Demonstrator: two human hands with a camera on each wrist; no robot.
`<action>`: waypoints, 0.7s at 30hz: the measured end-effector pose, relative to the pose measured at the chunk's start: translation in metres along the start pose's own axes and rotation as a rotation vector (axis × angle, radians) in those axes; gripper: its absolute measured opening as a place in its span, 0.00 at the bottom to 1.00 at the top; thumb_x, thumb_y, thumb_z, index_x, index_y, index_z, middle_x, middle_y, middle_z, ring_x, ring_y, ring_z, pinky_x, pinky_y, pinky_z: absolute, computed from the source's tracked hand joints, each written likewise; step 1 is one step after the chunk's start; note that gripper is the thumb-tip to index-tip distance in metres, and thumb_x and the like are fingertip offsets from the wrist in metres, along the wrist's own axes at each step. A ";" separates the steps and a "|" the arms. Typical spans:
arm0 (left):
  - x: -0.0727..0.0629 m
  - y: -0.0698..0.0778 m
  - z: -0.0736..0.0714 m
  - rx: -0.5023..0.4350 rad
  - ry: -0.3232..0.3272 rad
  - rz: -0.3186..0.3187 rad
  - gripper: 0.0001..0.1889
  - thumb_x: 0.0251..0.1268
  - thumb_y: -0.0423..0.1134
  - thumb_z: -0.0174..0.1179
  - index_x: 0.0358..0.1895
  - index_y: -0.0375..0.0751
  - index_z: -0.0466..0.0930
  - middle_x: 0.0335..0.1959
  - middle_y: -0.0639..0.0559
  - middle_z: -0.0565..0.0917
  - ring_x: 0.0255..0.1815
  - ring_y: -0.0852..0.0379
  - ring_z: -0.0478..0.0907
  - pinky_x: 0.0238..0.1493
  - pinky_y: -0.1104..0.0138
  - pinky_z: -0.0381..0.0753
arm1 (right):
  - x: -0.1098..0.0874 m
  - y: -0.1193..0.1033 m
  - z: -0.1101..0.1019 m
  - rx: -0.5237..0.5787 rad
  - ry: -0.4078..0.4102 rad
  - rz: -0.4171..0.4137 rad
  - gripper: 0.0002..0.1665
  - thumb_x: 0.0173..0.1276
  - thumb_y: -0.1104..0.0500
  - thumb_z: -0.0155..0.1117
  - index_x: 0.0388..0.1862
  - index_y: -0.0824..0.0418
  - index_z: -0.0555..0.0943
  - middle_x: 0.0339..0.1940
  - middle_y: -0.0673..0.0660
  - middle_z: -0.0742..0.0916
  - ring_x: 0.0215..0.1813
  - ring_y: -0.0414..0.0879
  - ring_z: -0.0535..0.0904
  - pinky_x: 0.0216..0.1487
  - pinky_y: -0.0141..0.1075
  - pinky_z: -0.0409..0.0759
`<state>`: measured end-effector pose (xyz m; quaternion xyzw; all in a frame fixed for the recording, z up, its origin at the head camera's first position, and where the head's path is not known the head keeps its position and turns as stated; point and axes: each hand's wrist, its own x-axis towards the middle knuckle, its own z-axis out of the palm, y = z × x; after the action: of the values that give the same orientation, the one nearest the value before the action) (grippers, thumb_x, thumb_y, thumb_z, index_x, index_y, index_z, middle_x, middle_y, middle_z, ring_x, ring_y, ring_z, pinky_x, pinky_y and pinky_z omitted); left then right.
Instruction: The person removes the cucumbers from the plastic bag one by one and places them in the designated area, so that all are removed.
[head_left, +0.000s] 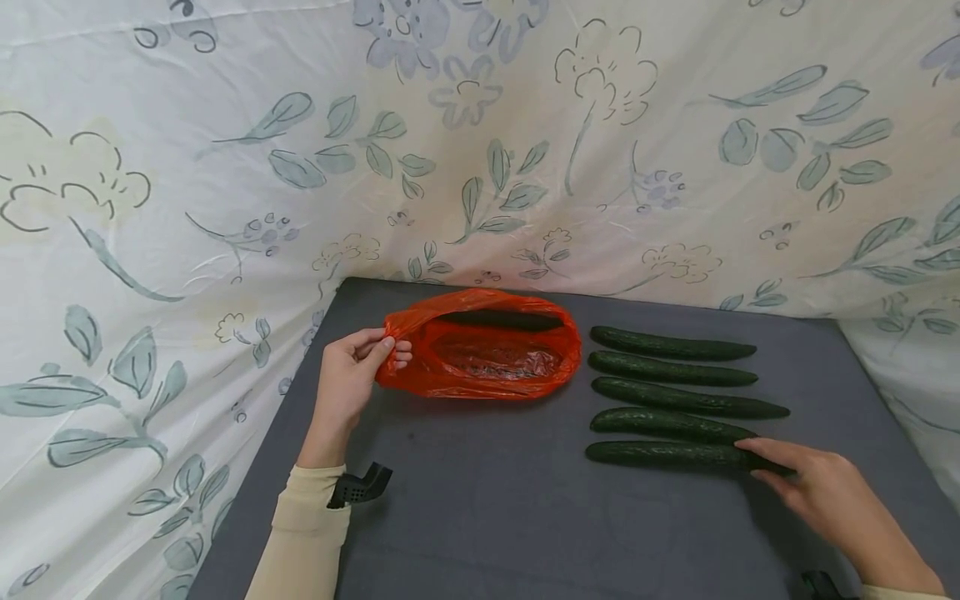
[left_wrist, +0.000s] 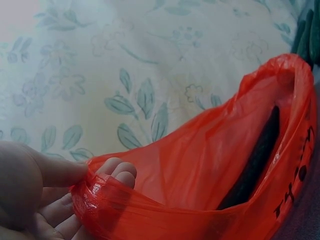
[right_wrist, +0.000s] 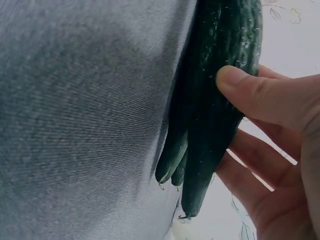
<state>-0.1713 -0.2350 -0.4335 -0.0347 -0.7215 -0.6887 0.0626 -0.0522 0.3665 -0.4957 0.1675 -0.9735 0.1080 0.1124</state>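
Note:
My left hand (head_left: 351, 375) pinches the left edge of a red plastic bag (head_left: 427, 382), its mouth spread wide. Inside the bag, a dark green cucumber (head_left: 510, 320) lies along the far side; the left wrist view shows that cucumber (left_wrist: 255, 160) too. Several cucumbers lie roughly parallel to the right of the bag. On the nearest cucumber (head_left: 660, 454), my right hand (head_left: 832, 487) grips the right end. The right wrist view has the thumb on one side of this cucumber (right_wrist: 207, 145) and fingers on the other.
A dark grey cloth (head_left: 487, 500) covers the table. Floral fabric (head_left: 480, 167) hangs behind it and along both sides. A black strap-on device (head_left: 360, 486) sits on the left wrist.

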 end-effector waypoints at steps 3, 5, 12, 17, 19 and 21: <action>0.000 -0.002 0.000 -0.002 -0.005 0.017 0.14 0.82 0.28 0.61 0.61 0.20 0.82 0.46 0.28 0.90 0.39 0.46 0.93 0.48 0.62 0.92 | 0.000 0.001 0.001 0.006 -0.050 0.019 0.35 0.45 0.71 0.89 0.56 0.61 0.91 0.46 0.65 0.93 0.33 0.54 0.89 0.26 0.43 0.86; 0.000 -0.004 0.000 -0.008 -0.008 0.029 0.13 0.82 0.28 0.61 0.60 0.21 0.82 0.45 0.27 0.89 0.40 0.43 0.93 0.47 0.61 0.92 | 0.000 0.002 0.002 0.016 -0.088 0.040 0.34 0.47 0.70 0.89 0.57 0.61 0.91 0.47 0.65 0.93 0.32 0.50 0.88 0.25 0.41 0.84; 0.001 -0.004 -0.001 -0.017 -0.007 0.036 0.13 0.82 0.27 0.61 0.60 0.20 0.82 0.45 0.27 0.89 0.38 0.49 0.93 0.46 0.61 0.92 | 0.003 0.005 0.004 0.045 -0.210 0.121 0.32 0.54 0.69 0.86 0.61 0.63 0.89 0.50 0.68 0.92 0.28 0.43 0.84 0.24 0.39 0.80; 0.000 -0.004 -0.002 -0.018 -0.007 0.035 0.13 0.82 0.27 0.60 0.61 0.20 0.82 0.45 0.27 0.89 0.37 0.49 0.93 0.46 0.61 0.92 | 0.001 0.004 0.005 0.046 -0.220 0.127 0.31 0.54 0.69 0.86 0.60 0.63 0.89 0.50 0.68 0.92 0.32 0.49 0.87 0.27 0.45 0.85; 0.000 -0.004 -0.003 -0.020 -0.009 0.035 0.13 0.82 0.27 0.60 0.60 0.20 0.82 0.45 0.27 0.89 0.39 0.45 0.93 0.46 0.61 0.92 | 0.001 0.003 0.005 0.048 -0.223 0.132 0.31 0.54 0.69 0.86 0.60 0.63 0.89 0.49 0.68 0.91 0.33 0.52 0.88 0.28 0.48 0.86; 0.000 -0.004 -0.003 -0.021 -0.010 0.035 0.13 0.82 0.27 0.60 0.60 0.20 0.82 0.45 0.27 0.89 0.40 0.41 0.92 0.46 0.61 0.92 | 0.001 0.003 0.005 0.047 -0.228 0.140 0.31 0.55 0.69 0.86 0.59 0.64 0.89 0.49 0.68 0.91 0.34 0.53 0.88 0.30 0.51 0.87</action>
<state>-0.1718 -0.2382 -0.4375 -0.0514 -0.7140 -0.6947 0.0710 -0.0550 0.3672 -0.5010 0.1130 -0.9864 0.1187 -0.0105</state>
